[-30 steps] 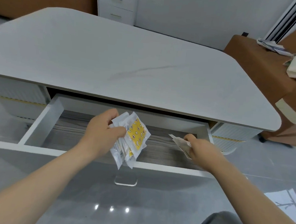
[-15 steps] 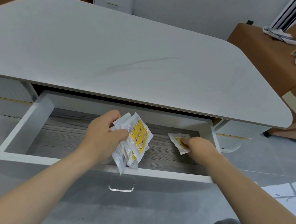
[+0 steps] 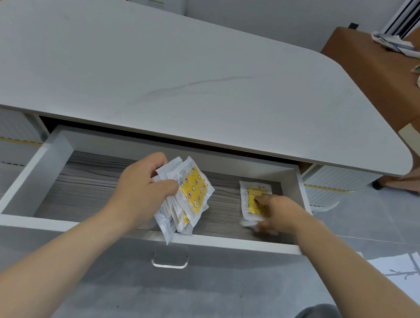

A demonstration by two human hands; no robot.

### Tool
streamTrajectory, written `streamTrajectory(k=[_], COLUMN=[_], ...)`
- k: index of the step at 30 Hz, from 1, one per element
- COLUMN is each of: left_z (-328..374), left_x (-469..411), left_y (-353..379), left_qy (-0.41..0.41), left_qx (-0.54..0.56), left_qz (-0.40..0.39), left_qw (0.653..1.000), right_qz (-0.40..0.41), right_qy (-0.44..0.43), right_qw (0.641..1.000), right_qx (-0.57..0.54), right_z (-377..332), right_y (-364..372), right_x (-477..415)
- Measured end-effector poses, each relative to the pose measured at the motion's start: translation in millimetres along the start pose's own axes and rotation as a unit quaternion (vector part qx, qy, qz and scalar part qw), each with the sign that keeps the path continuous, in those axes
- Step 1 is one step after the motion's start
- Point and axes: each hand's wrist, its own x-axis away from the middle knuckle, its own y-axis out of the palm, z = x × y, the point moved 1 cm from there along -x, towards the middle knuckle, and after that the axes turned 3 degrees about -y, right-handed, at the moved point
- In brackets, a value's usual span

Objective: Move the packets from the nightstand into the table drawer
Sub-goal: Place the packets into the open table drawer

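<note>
Laying a yellow packet (image 3: 250,206) at the drawer's (image 3: 52,157) right end with the right hand (image 3: 282,213) (pinching or just touching? unclear), gripping the stack (image 3: 194,192) in the left hand (image 3: 139,191); next, peeling off another.

Packet (image 3: 249,199) flat on drawer floor (image 3: 89,195)

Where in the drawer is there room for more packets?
Most room: bare drawer floor between the left wall and the packet bundle in the left hand. A narrow strip separates bundle and flat packet. Crowded: the right end, under the right hand.
</note>
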Motion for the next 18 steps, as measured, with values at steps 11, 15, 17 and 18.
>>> streamTrajectory(k=[11, 15, 17, 18], left_z=[7, 12, 15, 16], left_x=[7, 13, 15, 16], left_y=[-1, 2, 5, 6], left_qy=[0.0, 0.004, 0.003, 0.0], left_qx=[0.0, -0.011, -0.011, -0.011], left_qz=[0.002, 0.0, 0.003, 0.004], left_qw=[1.0, 1.0, 1.0, 1.0], right_qz=[0.135, 0.18, 0.199, 0.203], right_qy=[0.019, 0.055, 0.056, 0.054], right_qw=[0.988, 0.961, 0.954, 0.953], right_qx=[-0.069, -0.202, -0.218, -0.219], right_z=[4, 7, 8, 9], right_y=[-23, -12, -9, -8], right_x=[65, 76, 77, 77])
